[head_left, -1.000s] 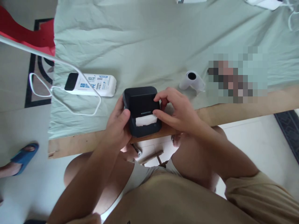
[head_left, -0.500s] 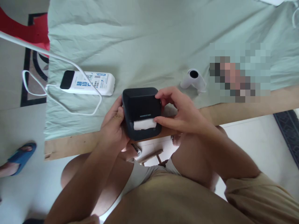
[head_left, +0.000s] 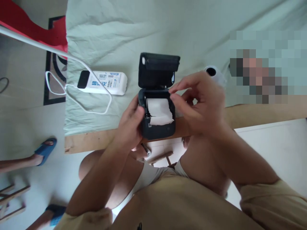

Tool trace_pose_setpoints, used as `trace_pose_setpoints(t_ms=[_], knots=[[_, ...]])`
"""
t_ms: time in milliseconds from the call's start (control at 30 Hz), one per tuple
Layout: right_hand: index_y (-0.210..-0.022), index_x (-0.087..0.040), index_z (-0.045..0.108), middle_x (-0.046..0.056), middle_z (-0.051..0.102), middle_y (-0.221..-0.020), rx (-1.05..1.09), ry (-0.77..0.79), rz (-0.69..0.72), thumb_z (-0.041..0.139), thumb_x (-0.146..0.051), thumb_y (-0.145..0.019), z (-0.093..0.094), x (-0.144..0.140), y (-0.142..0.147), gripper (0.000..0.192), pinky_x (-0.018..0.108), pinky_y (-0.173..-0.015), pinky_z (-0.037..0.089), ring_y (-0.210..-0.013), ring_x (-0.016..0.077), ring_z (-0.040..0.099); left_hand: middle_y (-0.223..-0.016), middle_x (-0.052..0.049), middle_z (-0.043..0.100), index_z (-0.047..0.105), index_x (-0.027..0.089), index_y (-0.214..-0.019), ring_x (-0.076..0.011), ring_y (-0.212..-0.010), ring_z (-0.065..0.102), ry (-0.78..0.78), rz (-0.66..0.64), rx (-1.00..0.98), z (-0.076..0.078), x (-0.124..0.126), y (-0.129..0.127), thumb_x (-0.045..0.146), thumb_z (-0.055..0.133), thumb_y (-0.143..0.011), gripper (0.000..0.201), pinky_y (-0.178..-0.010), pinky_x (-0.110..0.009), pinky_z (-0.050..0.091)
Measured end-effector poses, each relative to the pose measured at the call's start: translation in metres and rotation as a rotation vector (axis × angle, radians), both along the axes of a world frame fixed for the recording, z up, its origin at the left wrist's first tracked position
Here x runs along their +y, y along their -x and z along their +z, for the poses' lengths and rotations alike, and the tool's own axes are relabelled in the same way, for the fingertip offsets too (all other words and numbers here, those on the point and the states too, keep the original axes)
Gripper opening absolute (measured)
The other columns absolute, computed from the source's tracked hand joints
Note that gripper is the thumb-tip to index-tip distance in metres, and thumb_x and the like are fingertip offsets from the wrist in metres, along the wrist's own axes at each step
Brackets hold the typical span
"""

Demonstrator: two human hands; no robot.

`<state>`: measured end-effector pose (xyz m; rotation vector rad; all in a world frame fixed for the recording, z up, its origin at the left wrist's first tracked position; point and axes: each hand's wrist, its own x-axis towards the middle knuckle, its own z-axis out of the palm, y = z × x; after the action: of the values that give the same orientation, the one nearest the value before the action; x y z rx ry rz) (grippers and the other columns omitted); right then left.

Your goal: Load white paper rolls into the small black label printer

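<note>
Small white paper roll w/ dark core (head_left: pixel 212 72) was mostly hidden behind right hand (head_left: pixel 201 102). Pixelated patch (head_left: pixel 261 67) blurred whatever lay on pale green cloth (head_left: pixel 124 28). White cable (head_left: pixel 35 46) ran off left edge.

Paper roll (head_left: pixel 159 111) in printer (head_left: pixel 157 126); power bank (head_left: pixel 103 82) left, perhaps apart.
</note>
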<state>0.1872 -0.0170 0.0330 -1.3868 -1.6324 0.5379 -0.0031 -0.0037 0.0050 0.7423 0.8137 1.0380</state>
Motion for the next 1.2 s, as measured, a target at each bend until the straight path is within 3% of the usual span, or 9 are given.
trace_pose_setpoints(t_ms=[67,200,367,467,600,733,933,1100,1200], knots=[[-0.097,-0.024,0.069,0.000,0.078,-0.095,-0.170,-0.052,0.027,0.064,-0.029,-0.092,0.003,0.002,0.002,0.008,0.031,-0.064,0.045,-0.066,0.0131,0.063,-0.125,-0.009,0.078,0.067,0.023,-0.129,-0.0328,-0.131,0.070,-0.044,-0.051,0.051,-0.001,-0.001,0.003,0.046,0.088,-0.080,0.057,-0.110,-0.042,0.060],[-0.117,-0.028,0.072,-0.001,0.080,-0.096,-0.584,0.010,0.135,0.065,-0.026,-0.090,0.012,0.004,0.002,0.028,0.030,-0.057,0.030,-0.070,0.0176,0.067,-0.141,-0.009,0.071,0.059,0.026,-0.139,-0.0348,-0.142,0.062,-0.070,-0.104,0.087,-0.002,-0.004,0.007,0.049,0.085,-0.083,0.065,-0.112,-0.042,0.058],[-0.128,-0.032,0.069,-0.001,0.078,-0.090,-0.699,0.219,0.250,0.070,-0.033,-0.088,0.024,0.009,0.001,0.040,0.029,-0.056,0.027,-0.071,0.0201,0.068,-0.150,-0.012,0.065,0.055,0.021,-0.142,-0.0326,-0.144,0.060,-0.103,-0.205,0.144,-0.002,-0.001,0.011,0.048,0.084,-0.083,0.071,-0.112,-0.037,0.057],[-0.125,-0.029,0.070,-0.001,0.079,-0.101,-0.550,0.214,0.264,0.069,-0.026,-0.085,0.030,0.007,-0.002,0.040,0.028,-0.057,0.033,-0.072,0.0160,0.065,-0.136,-0.012,0.073,0.053,0.021,-0.141,-0.0301,-0.126,0.072,-0.019,-0.242,0.116,0.001,0.002,0.012,0.045,0.087,-0.080,0.074,-0.094,-0.034,0.065],[-0.118,-0.025,0.072,-0.003,0.076,-0.100,0.036,0.145,0.222,0.074,-0.021,-0.079,0.027,-0.001,-0.020,0.039,0.025,-0.047,0.032,-0.051,0.0053,0.042,-0.115,-0.007,0.079,0.063,0.020,-0.128,-0.0223,-0.103,0.078,0.007,-0.187,0.085,0.004,0.005,0.010,0.039,0.090,-0.075,0.062,-0.085,-0.027,0.064],[-0.117,-0.031,0.073,-0.004,0.073,-0.100,0.532,0.093,0.174,0.069,-0.022,-0.084,0.008,-0.001,-0.040,0.034,0.022,-0.047,0.038,-0.059,0.0082,0.050,-0.107,-0.006,0.079,0.068,0.020,-0.123,-0.0213,-0.095,0.077,0.057,-0.176,0.080,0.004,0.008,0.010,0.034,0.091,-0.073,0.056,-0.081,-0.028,0.062],[-0.101,-0.026,0.068,-0.001,0.068,-0.093,0.284,0.266,0.120,0.077,-0.036,-0.081,-0.015,-0.002,-0.043,0.024,0.025,-0.059,0.053,-0.072,0.0128,0.063,-0.103,-0.005,0.079,0.069,0.021,-0.120,-0.0224,-0.095,0.077,0.054,-0.143,0.066,0.005,0.006,0.008,0.033,0.092,-0.072,0.054,-0.083,-0.030,0.062],[-0.105,-0.025,0.066,-0.001,0.066,-0.084,0.430,0.277,-0.054,0.061,-0.039,-0.094,-0.038,0.003,-0.049,0.018,0.022,-0.046,0.041,-0.059,0.0102,0.056,-0.097,-0.003,0.077,0.069,0.020,-0.116,-0.0174,-0.083,0.075,0.049,-0.102,0.057,0.004,0.004,0.006,0.032,0.094,-0.068,0.055,-0.075,-0.026,0.061],[-0.107,-0.025,0.066,-0.002,0.066,-0.079,0.436,0.284,-0.070,0.063,-0.045,-0.095,-0.046,0.005,-0.049,0.024,0.022,-0.046,0.039,-0.054,0.0085,0.052,-0.097,-0.003,0.076,0.067,0.021,-0.120,-0.0203,-0.090,0.077,0.025,-0.102,0.096,0.003,0.003,0.007,0.035,0.093,-0.070,0.058,-0.082,-0.029,0.062]])
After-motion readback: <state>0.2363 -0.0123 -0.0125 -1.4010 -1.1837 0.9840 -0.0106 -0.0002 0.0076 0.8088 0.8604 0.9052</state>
